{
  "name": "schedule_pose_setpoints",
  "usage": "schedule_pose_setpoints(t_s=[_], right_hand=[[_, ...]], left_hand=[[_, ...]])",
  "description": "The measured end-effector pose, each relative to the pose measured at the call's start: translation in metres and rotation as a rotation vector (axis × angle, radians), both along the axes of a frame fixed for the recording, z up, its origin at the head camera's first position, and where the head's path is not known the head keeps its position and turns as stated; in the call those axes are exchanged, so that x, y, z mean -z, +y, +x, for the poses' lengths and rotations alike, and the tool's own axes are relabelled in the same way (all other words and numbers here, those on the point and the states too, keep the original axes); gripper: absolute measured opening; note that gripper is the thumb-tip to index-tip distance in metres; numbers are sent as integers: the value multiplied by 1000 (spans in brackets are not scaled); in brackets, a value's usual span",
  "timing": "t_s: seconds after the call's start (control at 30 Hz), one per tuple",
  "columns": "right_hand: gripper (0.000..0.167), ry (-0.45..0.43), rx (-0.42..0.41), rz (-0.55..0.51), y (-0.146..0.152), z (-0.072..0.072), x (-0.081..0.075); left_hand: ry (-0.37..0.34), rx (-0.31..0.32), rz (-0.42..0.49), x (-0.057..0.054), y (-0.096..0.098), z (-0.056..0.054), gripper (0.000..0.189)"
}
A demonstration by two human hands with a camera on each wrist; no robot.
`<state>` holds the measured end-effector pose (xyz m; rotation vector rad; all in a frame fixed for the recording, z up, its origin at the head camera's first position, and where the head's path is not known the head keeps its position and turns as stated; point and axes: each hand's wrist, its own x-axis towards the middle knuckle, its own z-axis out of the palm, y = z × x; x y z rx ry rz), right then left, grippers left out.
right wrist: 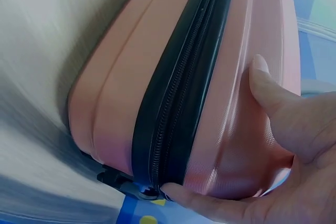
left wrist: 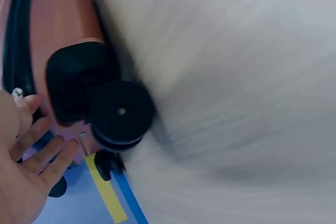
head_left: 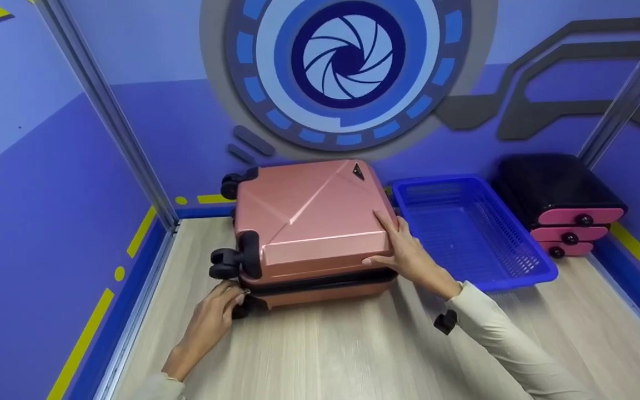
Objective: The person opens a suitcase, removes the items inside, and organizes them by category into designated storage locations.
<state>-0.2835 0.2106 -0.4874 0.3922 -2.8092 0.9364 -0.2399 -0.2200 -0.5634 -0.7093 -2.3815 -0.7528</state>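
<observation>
A pink hard-shell suitcase lies flat on the table, its black wheels toward the left. Along its front side runs a black zipper, whose teeth show in the right wrist view. At the front left corner my left hand pinches the small metal zipper pull with thumb and forefinger; the other fingers stretch out beside a wheel. My right hand rests spread on the front right corner of the shell, thumb on the front side and fingers on top.
Right of the suitcase stands a blue plastic basket. Beyond it, at the back right, is a black box with pink drawers. Blue walls enclose the pale wooden table at the back and sides.
</observation>
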Motion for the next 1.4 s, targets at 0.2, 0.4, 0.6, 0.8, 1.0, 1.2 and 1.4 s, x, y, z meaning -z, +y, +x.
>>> schedule_pose_setpoints(t_s=[0.2, 0.4, 0.6, 0.8, 1.0, 1.2, 1.4], right_hand=[[107, 50, -47, -13, 7, -2, 0], [107, 13, -116, -59, 23, -10, -4], [107, -68, -175, -84, 40, -20, -13], [92, 124, -170, 125, 31, -9, -25], [87, 412, -372, 424, -8, 5, -21], [86, 620, -379, 503, -21, 1, -12], [81, 689, -382, 468, -21, -1, -8]], left_hand=[[71, 47, 19, 3, 5, 8, 21], [117, 129, 29, 4, 16, 29, 28], [191, 205, -6, 3, 34, 47, 12], [236, 227, -37, 8, 51, 56, 18], [218, 151, -7, 18, 49, 56, 5], [172, 85, 7, 17, 39, 56, 24], [167, 70, 56, 16, 25, 47, 28]])
